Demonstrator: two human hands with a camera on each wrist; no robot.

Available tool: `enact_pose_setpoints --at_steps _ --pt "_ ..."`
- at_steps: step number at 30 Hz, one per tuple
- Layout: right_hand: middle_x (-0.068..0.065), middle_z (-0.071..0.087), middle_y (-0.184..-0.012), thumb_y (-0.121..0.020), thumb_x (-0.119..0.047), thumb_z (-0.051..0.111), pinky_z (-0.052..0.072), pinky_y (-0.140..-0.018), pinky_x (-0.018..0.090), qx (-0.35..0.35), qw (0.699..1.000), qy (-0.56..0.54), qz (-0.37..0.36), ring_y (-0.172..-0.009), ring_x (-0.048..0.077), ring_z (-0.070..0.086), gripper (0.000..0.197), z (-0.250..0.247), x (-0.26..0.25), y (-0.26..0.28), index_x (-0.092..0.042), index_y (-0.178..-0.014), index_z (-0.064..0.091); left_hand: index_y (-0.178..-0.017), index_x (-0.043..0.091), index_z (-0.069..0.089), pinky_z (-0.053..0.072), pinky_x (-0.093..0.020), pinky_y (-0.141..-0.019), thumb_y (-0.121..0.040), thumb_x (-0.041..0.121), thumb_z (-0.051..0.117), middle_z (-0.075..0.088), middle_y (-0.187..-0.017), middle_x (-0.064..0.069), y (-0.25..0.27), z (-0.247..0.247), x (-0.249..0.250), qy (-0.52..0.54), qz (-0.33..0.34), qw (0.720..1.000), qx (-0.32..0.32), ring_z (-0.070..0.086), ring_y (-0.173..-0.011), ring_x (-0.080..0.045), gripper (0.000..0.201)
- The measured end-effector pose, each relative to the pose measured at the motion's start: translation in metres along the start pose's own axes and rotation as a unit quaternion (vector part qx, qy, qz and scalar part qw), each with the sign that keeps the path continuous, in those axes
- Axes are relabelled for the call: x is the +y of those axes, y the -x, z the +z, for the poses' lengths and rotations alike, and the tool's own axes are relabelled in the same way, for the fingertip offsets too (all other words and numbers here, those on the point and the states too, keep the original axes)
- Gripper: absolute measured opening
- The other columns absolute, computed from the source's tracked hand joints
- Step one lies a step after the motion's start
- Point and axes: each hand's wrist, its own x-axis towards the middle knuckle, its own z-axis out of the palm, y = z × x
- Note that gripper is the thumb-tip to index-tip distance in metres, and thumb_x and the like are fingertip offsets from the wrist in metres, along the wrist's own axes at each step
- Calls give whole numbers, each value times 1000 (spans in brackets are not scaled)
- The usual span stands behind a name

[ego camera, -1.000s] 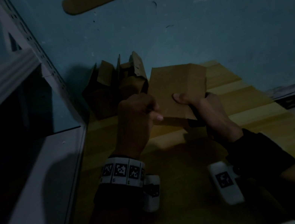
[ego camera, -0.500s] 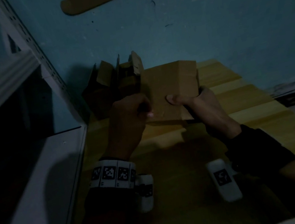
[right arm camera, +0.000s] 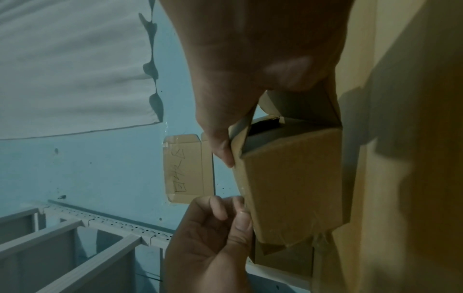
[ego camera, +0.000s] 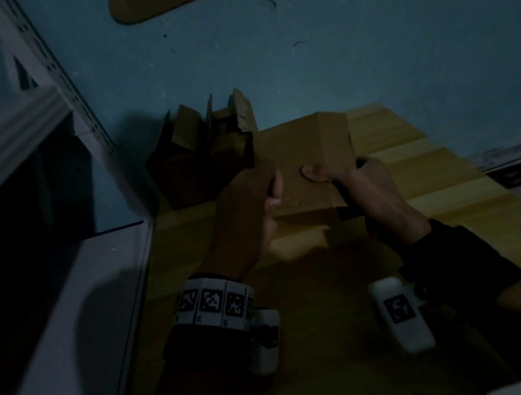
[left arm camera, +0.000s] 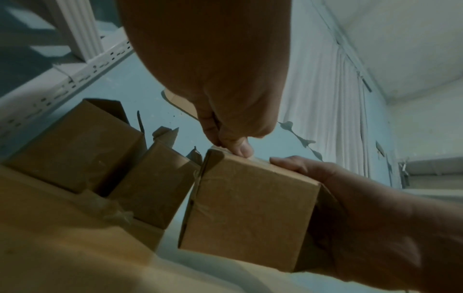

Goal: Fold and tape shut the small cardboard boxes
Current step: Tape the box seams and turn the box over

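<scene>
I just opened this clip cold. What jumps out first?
A small cardboard box held up over the wooden table, the right hand gripping its right side and the left hand pinching its left edge. Behind it, open boxes stand against the blue wall.

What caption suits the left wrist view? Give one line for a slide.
Both hands hold a small cardboard box above the wooden table, two open-flapped boxes behind.
</scene>
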Motion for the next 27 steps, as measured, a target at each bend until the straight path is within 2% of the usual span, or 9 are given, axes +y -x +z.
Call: enact_pose_setpoints --at_steps 4,9,11,13,15,18,20,24,27 --pt "3 77 -102 -71 -39 89 65 -71 41 20 1000 -1 12 -87 21 76 48 0 0 -1 -14 -106 69 -74 22 44 35 -14 -62 -76 -12 59 45 -78 11 -3 5 3 70 -25 997 -11 45 -67 -5 38" --pt "5 76 -106 -73 -40 88 65 -67 44 29 1000 -7 4 -88 23 77 58 -5 -3 -2 -8 -117 68 -83 24 47 46 -35 -63 -77 -18 55 50 -83 4 0 5 5 139 -58 989 -9 51 -74 -18 43" --pt "4 74 -110 -73 -41 88 65 -69 48 30 1000 0 -2 -91 23 76 66 -6 -4 -3 -8 -124 63 -92 21 51 50 -20 -67 -86 -9 59 55 -87 5 1 -1 10 124 -77 989 18 57 -79 -9 32" --pt "3 73 -112 -73 -42 88 65 -73 50 30 1000 -3 -2 -93 22 75 67 -7 -4 -3 -10 -126 61 -99 22 53 49 -12 -71 -86 -4 65 58 -92 9 0 -6 16 135 -96 985 48 59 -85 -1 32" --pt "3 73 -112 -74 -43 87 65 -73 50 29 1000 -6 -1 -94 22 75 65 -7 -3 -4 -11 -124 60 -105 22 56 50 -16 -76 -80 2 74 58 -104 8 -1 -7 16 138 -87 984 73 58 -93 -3 37" --pt "4 72 -115 -73 -46 87 65 -71 48 30 999 -9 -5 -94 23 75 75 -6 -2 -4 -9 -131 58 -114 18 66 53 -33 -87 -75 14 79 53 -117 4 -3 -5 10 86 -48 992 82 55 -108 -15 42" --pt "3 72 -115 -73 -46 87 65 -72 48 35 999 -11 -14 -95 22 75 75 -5 -3 -4 -10 -131 57 -104 13 74 55 -37 -86 -73 13 80 58 -112 -1 -4 -1 8 86 -25 992 90 58 -105 -18 31" --pt "0 70 -115 -73 -43 87 64 -67 39 51 998 -20 -30 -96 19 73 75 -5 -5 -4 -11 -133 54 -75 0 73 54 -19 -74 -69 0 84 63 -91 -8 -4 2 8 151 -26 979 133 64 -84 -12 13" --pt "-1 71 -112 -73 -39 88 62 -63 34 51 997 -36 -46 -91 16 75 72 -6 -5 -5 -11 -131 56 -72 2 70 55 -28 -70 -70 -2 82 64 -86 -6 -6 1 9 153 -23 979 137 63 -80 -16 13"
